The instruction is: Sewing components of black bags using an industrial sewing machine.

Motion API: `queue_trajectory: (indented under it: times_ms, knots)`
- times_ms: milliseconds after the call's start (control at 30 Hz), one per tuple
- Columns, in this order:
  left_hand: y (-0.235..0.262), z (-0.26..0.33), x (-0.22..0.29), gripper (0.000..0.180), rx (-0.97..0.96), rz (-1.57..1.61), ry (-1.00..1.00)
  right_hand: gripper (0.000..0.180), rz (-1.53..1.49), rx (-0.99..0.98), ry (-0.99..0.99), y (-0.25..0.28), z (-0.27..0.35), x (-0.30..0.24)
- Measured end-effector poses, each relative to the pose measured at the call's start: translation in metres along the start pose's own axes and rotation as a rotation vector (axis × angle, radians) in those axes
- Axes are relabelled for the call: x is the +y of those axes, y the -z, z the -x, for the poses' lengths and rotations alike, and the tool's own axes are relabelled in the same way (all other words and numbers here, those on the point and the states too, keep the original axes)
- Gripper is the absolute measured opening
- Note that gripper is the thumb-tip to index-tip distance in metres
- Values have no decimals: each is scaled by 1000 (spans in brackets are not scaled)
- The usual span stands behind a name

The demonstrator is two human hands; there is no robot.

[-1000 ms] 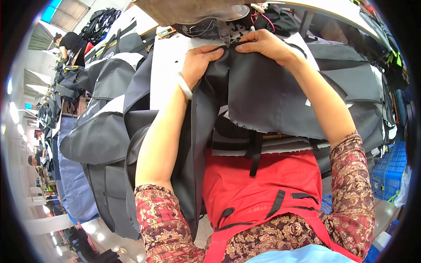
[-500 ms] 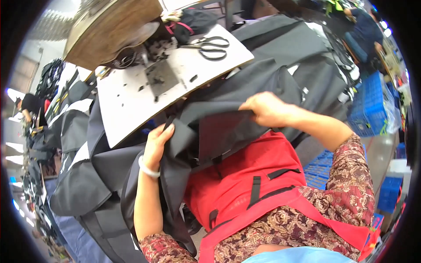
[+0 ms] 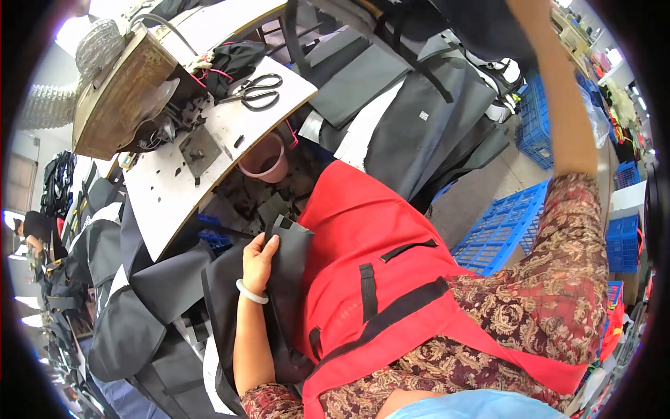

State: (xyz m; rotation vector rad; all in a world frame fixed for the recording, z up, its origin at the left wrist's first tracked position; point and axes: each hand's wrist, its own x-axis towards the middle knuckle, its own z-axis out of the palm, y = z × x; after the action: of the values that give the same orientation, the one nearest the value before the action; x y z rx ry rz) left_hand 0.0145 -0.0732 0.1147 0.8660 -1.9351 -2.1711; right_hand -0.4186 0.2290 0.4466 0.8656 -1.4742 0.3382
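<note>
My left hand (image 3: 259,264) pinches the edge of a black fabric piece (image 3: 289,244), which drapes down over my left forearm and lap beside the red apron (image 3: 377,244). A pale bracelet is on that wrist. My right forearm (image 3: 569,112) reaches up to the top right, and its hand is cut off by the upper edge. Next to that forearm a dark fabric piece (image 3: 481,28) is in the air, blurred, with black straps (image 3: 412,59) hanging from it. What the right fingers do is hidden.
A white worktable (image 3: 157,227) carries a brown machine (image 3: 115,98), black-handled scissors (image 3: 259,92) and dark scraps. A pink bucket (image 3: 269,167) stands below its edge. Stacked black panels (image 3: 419,129) lie beyond, blue crates (image 3: 502,227) to the right.
My right hand has let go of the fabric in front of me and swung up out of view at the top right. Dark fabric with straps has risen there. My left hand moved slightly down, still gripping.
</note>
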Motion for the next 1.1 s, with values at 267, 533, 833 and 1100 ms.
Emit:
queue_trajectory:
  times_ms: [267, 533, 833, 1100]
  knots:
    - [-17, -3, 0, 22, 67, -100, -46, 51, -352, -1313, -230, 22, 410, -52]
    - [1, -29, 16, 38, 219, -522, -283, 29, -728, -1469, -132, 19, 295, -179]
    - [9, -56, 8, 57, 284, -642, 54, 29, -1590, -1112, 718, 131, 211, -468]
    - [8, 102, 73, 22, -222, -963, -274, 40, -1876, -1499, -185, -44, 288, -409]
